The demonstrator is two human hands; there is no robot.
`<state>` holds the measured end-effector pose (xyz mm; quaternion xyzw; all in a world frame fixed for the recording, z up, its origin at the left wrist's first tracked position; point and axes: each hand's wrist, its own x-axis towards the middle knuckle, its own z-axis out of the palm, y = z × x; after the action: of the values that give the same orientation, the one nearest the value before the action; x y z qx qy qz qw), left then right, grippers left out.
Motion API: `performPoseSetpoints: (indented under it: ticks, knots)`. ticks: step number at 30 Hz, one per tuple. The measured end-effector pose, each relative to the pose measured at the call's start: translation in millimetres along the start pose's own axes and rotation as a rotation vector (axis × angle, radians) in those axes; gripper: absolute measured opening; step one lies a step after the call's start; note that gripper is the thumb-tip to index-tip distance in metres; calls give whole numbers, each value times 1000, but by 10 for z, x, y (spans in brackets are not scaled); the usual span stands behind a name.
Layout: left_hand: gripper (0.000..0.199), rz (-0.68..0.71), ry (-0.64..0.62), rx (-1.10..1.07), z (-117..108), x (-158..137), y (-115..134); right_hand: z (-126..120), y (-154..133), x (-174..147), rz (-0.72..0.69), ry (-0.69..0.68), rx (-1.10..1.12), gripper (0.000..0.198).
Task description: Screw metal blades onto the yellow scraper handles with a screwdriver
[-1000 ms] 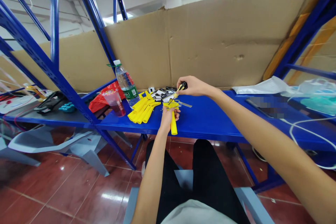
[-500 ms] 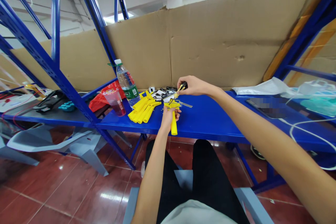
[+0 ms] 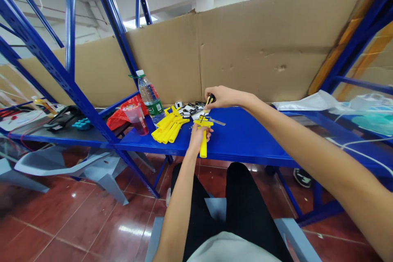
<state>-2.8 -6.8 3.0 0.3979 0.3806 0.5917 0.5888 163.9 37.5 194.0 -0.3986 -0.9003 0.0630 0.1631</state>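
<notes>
Yellow handle (image 3: 203,146) first: where have I got it, from your side of the feed?

Over the near part of the blue table (image 3: 245,133), with its grip towards the edge and its crosspiece away. I can't tell whether it touches the tabletop.

And my hands?

Your left hand (image 3: 197,136) is wrapped around the grip, just below the crosspiece. Your right hand (image 3: 221,96) is higher, its fingers pinched on the dark end of what looks like a screwdriver (image 3: 211,99). The two hands are apart, joined only by the work.

Then I read the step as driving or loosening a fastening at the crosspiece. Is the tip seated?

The shaft slants down to it, but the contact is too small to make out. A thin pale strip (image 3: 218,122) lies just beside; I can't tell if it's attached.

So the next move calls for a firm left grip and a turn from the right, with the shaft lined up. A slanted tip could slip towards my left fingers.

Agreed. Other yellow handles (image 3: 168,126) lie in a pile to the left, near the bottle (image 3: 152,99).
</notes>
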Motion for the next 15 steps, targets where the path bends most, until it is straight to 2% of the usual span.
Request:
performPoseSetpoints:
  ticks: [2,3,7,12,15]
  knots:
    - [49,1,-2,1,-3,4,-4,11,-15,23,90,14,-54,35]
    - [47,2,-3,1,-3,6,-7,13,-18,28,77,10,-54,33]
    - [44,4,-5,-1,2,11,-25,11,-28,18,-149,-38,6,16]
    - [47,7,-3,-6,8,-3,-26,40,-38,40,41,52,-129,38]
    - [46,-3,-2,-2,12,-4,-12,25,-12,66,-61,-12,-64,20]
